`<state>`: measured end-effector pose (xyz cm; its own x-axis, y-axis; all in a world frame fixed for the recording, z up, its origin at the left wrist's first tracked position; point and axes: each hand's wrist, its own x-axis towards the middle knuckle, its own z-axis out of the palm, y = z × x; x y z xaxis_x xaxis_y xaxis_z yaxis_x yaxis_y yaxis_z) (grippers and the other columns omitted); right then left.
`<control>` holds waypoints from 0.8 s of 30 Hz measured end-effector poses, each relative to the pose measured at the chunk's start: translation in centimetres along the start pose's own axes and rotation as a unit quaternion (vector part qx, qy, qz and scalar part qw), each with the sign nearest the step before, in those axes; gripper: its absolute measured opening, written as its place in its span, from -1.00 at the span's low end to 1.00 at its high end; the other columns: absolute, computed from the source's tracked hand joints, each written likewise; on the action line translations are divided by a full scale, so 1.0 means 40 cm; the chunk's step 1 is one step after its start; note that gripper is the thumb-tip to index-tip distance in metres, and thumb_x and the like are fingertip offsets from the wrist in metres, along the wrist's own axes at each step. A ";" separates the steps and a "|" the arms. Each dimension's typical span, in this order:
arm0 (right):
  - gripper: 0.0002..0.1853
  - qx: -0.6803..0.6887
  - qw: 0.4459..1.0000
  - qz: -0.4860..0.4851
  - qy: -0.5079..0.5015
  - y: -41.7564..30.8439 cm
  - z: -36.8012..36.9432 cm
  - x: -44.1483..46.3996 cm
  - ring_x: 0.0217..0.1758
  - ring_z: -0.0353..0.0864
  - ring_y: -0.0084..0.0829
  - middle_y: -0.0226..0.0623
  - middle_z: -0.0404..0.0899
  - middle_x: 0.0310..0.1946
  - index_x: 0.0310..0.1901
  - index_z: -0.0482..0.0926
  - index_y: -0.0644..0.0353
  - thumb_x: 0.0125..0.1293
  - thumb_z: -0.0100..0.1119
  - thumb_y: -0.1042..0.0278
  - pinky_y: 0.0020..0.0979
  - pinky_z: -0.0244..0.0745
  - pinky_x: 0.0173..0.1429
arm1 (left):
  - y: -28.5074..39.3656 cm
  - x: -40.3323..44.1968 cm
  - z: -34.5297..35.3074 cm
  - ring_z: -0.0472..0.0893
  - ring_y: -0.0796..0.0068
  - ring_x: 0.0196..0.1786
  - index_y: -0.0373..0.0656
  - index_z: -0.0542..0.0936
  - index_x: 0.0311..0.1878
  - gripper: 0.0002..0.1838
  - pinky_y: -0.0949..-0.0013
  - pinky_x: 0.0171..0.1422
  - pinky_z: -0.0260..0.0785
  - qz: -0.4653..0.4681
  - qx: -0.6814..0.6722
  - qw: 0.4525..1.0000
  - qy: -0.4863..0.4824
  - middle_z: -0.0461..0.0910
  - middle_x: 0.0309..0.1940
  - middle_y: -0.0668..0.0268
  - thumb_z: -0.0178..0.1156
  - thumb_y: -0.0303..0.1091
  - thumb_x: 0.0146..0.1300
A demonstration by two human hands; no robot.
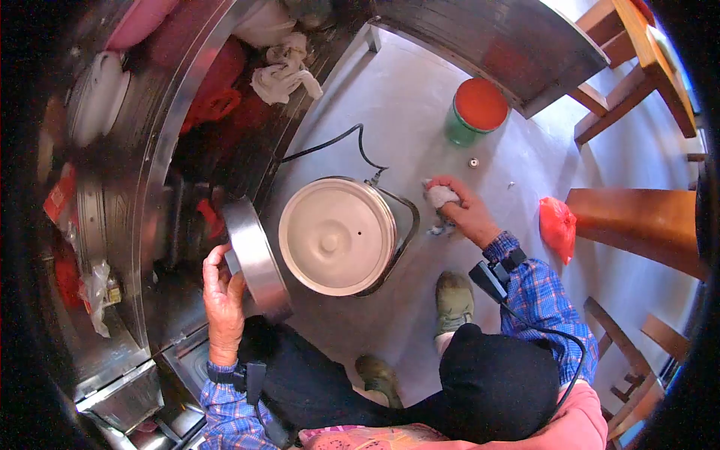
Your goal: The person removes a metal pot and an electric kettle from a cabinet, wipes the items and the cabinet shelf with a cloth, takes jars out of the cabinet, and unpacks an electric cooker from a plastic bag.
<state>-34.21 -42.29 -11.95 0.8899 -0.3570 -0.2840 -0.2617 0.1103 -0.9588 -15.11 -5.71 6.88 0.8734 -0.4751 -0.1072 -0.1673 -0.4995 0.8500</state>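
My left hand [224, 294] grips a round metal lid [256, 259], tilted on its edge at the left. To the right of the lid a round cream-coloured pot [336, 238] stands on the floor, with a small dark hole in its top and a black cable at its back. My right hand [461, 210] is closed on a crumpled whitish cloth [442, 196], to the right of the pot and apart from it.
A green bucket [461, 129] with an orange-red top stands behind my right hand, a small metal piece [473, 162] before it. A red bag [557, 227] lies by wooden furniture [637, 225]. Metal shelving [161, 135] with a white cloth [283, 75] bounds the left.
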 end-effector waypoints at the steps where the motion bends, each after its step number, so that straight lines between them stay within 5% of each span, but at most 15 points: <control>1: -0.49 -0.075 0.996 -0.035 0.018 0.001 -0.013 -0.001 0.09 0.55 -0.24 -0.17 0.54 0.02 0.21 0.48 0.02 0.17 0.17 0.52 -0.31 0.47 0.18 | -0.003 0.001 0.002 0.48 0.44 0.13 -0.21 0.32 0.32 -0.49 0.38 0.22 0.36 -0.014 -0.011 1.000 -0.008 0.35 0.12 0.33 0.22 -0.31 0.39; 2: -0.49 -0.078 0.996 -0.036 0.014 -0.003 -0.024 -0.009 0.09 0.55 -0.24 -0.17 0.54 0.02 0.21 0.48 0.02 0.17 0.17 0.52 -0.31 0.47 0.18 | -0.007 0.003 0.002 0.49 0.47 0.10 -0.21 0.34 0.31 -0.52 0.40 0.16 0.39 -0.027 -0.022 0.999 -0.017 0.34 0.10 0.32 0.21 -0.33 0.40; 4: -0.55 -0.333 0.941 -0.059 0.027 -0.022 -0.036 -0.033 0.10 0.53 -0.07 -0.08 0.50 0.04 0.11 0.53 0.06 0.13 0.19 0.51 -0.20 0.48 0.16 | -0.036 0.012 -0.004 0.48 0.52 -0.05 -0.21 0.39 0.25 -0.57 0.44 0.04 0.41 0.007 0.024 1.000 -0.011 0.35 0.05 0.34 0.22 -0.39 0.38; 6: -0.57 -0.367 0.929 -0.057 0.017 0.018 -0.034 -0.059 0.11 0.52 -0.03 -0.05 0.48 0.05 0.09 0.53 0.06 0.12 0.22 0.49 -0.15 0.48 0.15 | -0.054 0.016 -0.031 0.42 0.41 0.25 -0.23 0.32 0.33 -0.50 0.31 0.36 0.29 0.012 0.119 0.992 -0.041 0.37 0.20 0.26 0.20 -0.29 0.41; 7: -0.58 -0.399 0.916 -0.050 0.009 0.039 -0.029 -0.070 0.12 0.50 0.01 -0.03 0.47 0.06 0.07 0.53 0.07 0.11 0.24 0.48 -0.11 0.48 0.14 | -0.062 0.016 -0.033 0.42 0.41 0.25 -0.23 0.32 0.33 -0.50 0.31 0.36 0.29 0.011 0.119 0.992 -0.035 0.37 0.20 0.26 0.20 -0.29 0.41; 9: -0.59 -0.467 0.879 -0.096 0.015 0.024 -0.012 -0.088 0.10 0.51 0.01 -0.02 0.47 0.04 0.06 0.53 0.09 0.12 0.25 0.48 -0.11 0.48 0.12 | -0.077 0.017 -0.035 0.49 0.56 -0.13 -0.19 0.39 0.25 -0.57 0.47 -0.01 0.43 0.075 0.134 0.988 0.000 0.35 0.08 0.33 0.24 -0.34 0.38; 10: -0.60 -0.531 0.836 -0.139 0.024 0.009 -0.009 -0.088 0.09 0.52 0.00 -0.01 0.48 0.01 0.04 0.53 0.12 0.12 0.27 0.47 -0.11 0.49 0.10 | -0.085 0.013 -0.036 0.49 0.56 -0.13 -0.19 0.39 0.25 -0.57 0.47 -0.01 0.43 0.074 0.135 0.988 0.006 0.35 0.08 0.33 0.24 -0.34 0.38; 13: -0.61 -0.371 0.888 -0.260 0.076 -0.162 0.035 -0.019 0.07 0.53 -0.01 -0.04 0.51 -0.03 0.05 0.53 0.14 0.13 0.27 0.46 -0.13 0.50 0.09 | -0.090 0.003 -0.030 0.50 0.58 -0.16 -0.19 0.37 0.26 -0.56 0.48 -0.04 0.44 0.019 0.048 0.998 0.045 0.40 0.02 0.31 0.23 -0.31 0.40; 15: -0.71 -0.279 0.904 -0.319 -0.055 -0.276 0.107 0.014 0.02 0.56 -0.02 -0.08 0.52 -0.08 -0.02 0.54 0.17 0.20 0.23 0.40 -0.15 0.53 0.05 | -0.062 -0.004 -0.023 0.51 0.60 -0.21 -0.20 0.35 0.28 -0.54 0.50 -0.10 0.45 -0.031 0.012 0.998 0.044 0.46 -0.09 0.32 0.21 -0.28 0.42; 17: -0.77 -0.297 0.843 -0.422 -0.152 -0.334 0.202 0.040 -0.05 0.58 -0.07 -0.11 0.51 -0.17 -0.09 0.57 0.18 0.23 0.17 0.35 -0.12 0.54 -0.01 | -0.034 -0.015 -0.020 0.52 0.60 -0.23 -0.20 0.34 0.28 -0.54 0.50 -0.13 0.45 -0.035 0.030 0.998 0.050 0.47 -0.14 0.33 0.20 -0.27 0.43; 20: -0.80 -0.410 0.763 -0.472 -0.167 -0.348 0.302 0.064 -0.17 0.61 -0.15 -0.13 0.49 -0.28 -0.16 0.57 0.21 0.20 0.14 0.35 -0.13 0.58 -0.14 | -0.012 -0.038 -0.027 0.53 0.60 -0.23 -0.21 0.33 0.28 -0.54 0.49 -0.15 0.46 -0.051 0.037 0.997 0.051 0.49 -0.21 0.34 0.19 -0.27 0.43; 24: -0.80 -0.482 0.727 -0.454 -0.183 -0.353 0.345 0.076 -0.25 0.62 -0.21 -0.15 0.48 -0.35 -0.21 0.57 0.24 0.14 0.14 0.37 -0.18 0.60 -0.26 | 0.006 -0.067 -0.028 0.53 0.61 -0.24 -0.21 0.34 0.28 -0.56 0.48 -0.16 0.47 -0.039 0.018 0.995 0.086 0.49 -0.26 0.35 0.18 -0.31 0.43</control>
<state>-22.67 -32.14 0.81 0.8528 0.4130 0.3197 0.5123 -0.7807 -0.3579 -16.96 -3.76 7.94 0.9493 -0.3041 -0.0802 -0.1088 -0.5568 0.8235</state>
